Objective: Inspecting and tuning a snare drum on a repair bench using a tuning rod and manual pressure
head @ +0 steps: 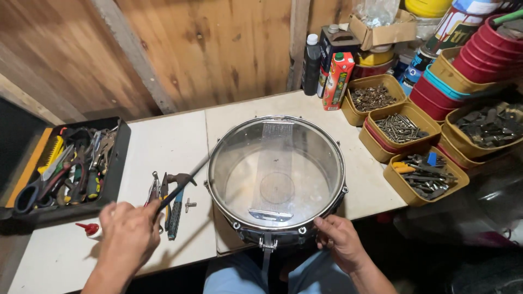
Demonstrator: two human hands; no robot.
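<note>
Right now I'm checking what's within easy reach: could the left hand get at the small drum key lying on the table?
Probably yes. The left hand already holds a thin stick, but the drum key lies in the open just right of it, between the hand tools and the snare drum, with nothing covering it.

A tall drink carton stands upright at the back of the counter, just left of the tubs — red with a green panel down its front and a green screw cap. Just left of it stands a slim black bottle with a white cap. Behind the carton sits a dark boxy package with a lighter label. Above that, an open brown cardboard box holds clear plastic bags. At the top right a large tin leans — its wrap-around label is white, red and blue.
</note>
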